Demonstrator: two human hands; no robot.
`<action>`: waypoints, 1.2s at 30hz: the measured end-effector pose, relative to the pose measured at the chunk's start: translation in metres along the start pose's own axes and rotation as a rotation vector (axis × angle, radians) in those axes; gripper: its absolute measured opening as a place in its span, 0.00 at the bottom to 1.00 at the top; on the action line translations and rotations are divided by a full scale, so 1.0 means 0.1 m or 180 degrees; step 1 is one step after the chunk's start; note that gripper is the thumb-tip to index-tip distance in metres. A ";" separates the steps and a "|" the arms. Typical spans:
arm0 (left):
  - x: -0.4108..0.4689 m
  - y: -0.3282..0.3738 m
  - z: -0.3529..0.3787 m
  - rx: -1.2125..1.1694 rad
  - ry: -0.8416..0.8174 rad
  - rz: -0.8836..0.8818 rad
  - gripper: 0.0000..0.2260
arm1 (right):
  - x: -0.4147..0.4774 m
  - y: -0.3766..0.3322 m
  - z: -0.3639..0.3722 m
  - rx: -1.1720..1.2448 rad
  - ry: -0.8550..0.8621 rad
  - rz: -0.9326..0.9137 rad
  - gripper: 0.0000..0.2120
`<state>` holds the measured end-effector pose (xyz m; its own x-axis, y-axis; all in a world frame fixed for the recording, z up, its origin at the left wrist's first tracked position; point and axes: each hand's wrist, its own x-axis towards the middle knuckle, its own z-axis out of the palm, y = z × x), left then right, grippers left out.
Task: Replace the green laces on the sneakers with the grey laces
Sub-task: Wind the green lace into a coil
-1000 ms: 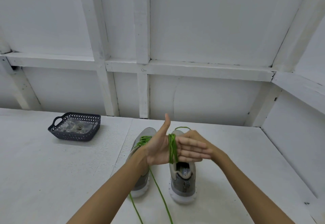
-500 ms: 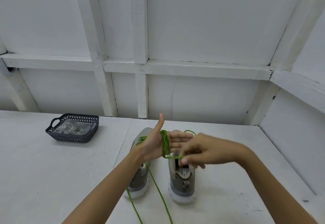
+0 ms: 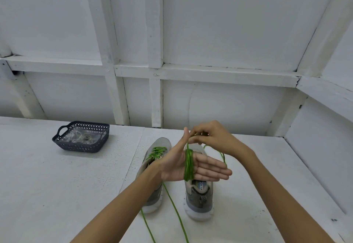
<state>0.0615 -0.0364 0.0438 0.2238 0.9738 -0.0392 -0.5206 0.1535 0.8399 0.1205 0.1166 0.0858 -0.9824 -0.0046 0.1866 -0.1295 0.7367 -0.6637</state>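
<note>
The left hand [image 3: 177,166] is held flat, fingers straight and pointing right, thumb up. A green lace [image 3: 188,164] is wound in a tight coil round its four fingers. Just above, the right hand [image 3: 215,137] pinches a strand of that lace beside the left thumb tip, and a loop sags behind the fingers. Loose strands trail over the table [image 3: 57,195] toward its near edge. Below the hands stand the left sneaker [image 3: 161,143], green lacing in its eyelets, and the right sneaker [image 3: 199,198]. A dark basket [image 3: 84,147] sits well apart, left.

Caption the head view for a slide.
Right hand pinches green lace coiled around the flat left hand, above two sneakers.
</note>
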 end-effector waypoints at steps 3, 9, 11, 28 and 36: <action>0.00 0.05 0.07 0.0061 0.0281 0.0204 0.57 | -0.05 0.11 0.19 0.0262 -0.0321 0.0198 0.09; -0.03 0.18 -0.11 -0.0295 0.0222 0.0637 0.53 | -0.34 0.21 0.49 0.0483 -0.0820 0.0819 0.15; -0.04 0.20 -0.14 -0.0312 0.0401 0.0727 0.52 | -0.42 0.14 0.48 0.0455 -0.1069 0.0678 0.11; 0.06 0.07 -0.09 0.0106 0.0456 0.0007 0.54 | -0.10 -0.29 -0.29 -0.0629 -0.0517 -0.0143 0.06; 0.04 0.11 0.03 0.0145 -0.0034 0.0070 0.55 | -0.01 0.10 0.00 0.0365 -0.0298 0.0204 0.06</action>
<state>0.0588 -0.0310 0.0544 0.2217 0.9750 -0.0149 -0.4874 0.1240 0.8643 0.1199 0.1234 0.0791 -0.9967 -0.0271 0.0765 -0.0755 0.6556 -0.7514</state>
